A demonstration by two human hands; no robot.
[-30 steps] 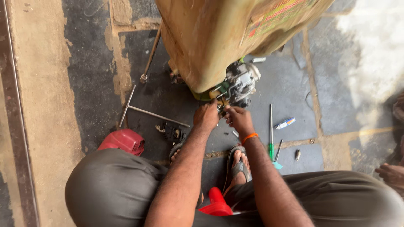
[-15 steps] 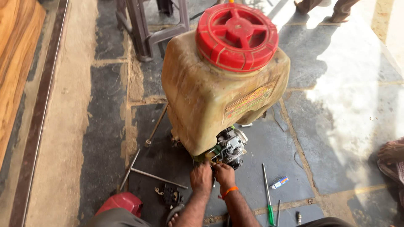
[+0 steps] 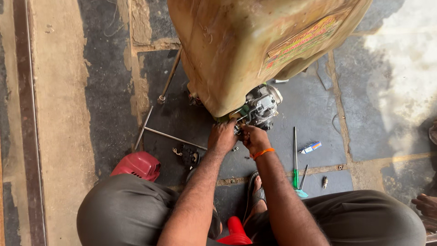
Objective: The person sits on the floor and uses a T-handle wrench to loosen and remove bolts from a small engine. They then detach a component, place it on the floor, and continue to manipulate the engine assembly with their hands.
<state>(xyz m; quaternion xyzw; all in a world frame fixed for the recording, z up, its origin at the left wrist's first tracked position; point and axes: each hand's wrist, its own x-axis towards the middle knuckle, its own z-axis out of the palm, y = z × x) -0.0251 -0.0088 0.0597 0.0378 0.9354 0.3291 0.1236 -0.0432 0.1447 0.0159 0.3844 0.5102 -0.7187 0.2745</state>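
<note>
Both hands are at the underside of the machine. The left hand (image 3: 223, 135) is curled, fingers bent against the small grey metal engine block (image 3: 260, 107) where it meets the tank; whether it grips a part there cannot be told, the fingertips are hidden. The right hand (image 3: 253, 135), with an orange band at its wrist (image 3: 263, 153), is closed in a pinch on some small part at the engine's lower edge, too small to name. The two hands are just beside each other, nearly touching.

The engine block sits under the big dirty yellowish plastic tank (image 3: 241, 50), which bears a coloured label on its side and tilts over the dark stone floor (image 3: 104, 82).

Left of the hands: a small black metal bracket (image 3: 187, 155) on the floor, a thin T-shaped steel rod (image 3: 157, 131), another steel rod (image 3: 170, 77) leaning from under the tank, and a red plastic cover with vents (image 3: 136, 165) near the person's left knee.

Right of the hands: a long screwdriver with a green handle (image 3: 295, 157), a second thin tool (image 3: 302, 173) just beside it, a small blue and white box (image 3: 312, 147), and a small spark-plug-like metal piece (image 3: 325, 182).

Below: the person squats, grey trousers (image 3: 127, 209) on both knees, a sandalled foot (image 3: 257, 191) between them, a red plastic object (image 3: 234, 230) at the bottom edge. Someone else's hand or foot (image 3: 425, 205) shows at the far right edge, well apart.
</note>
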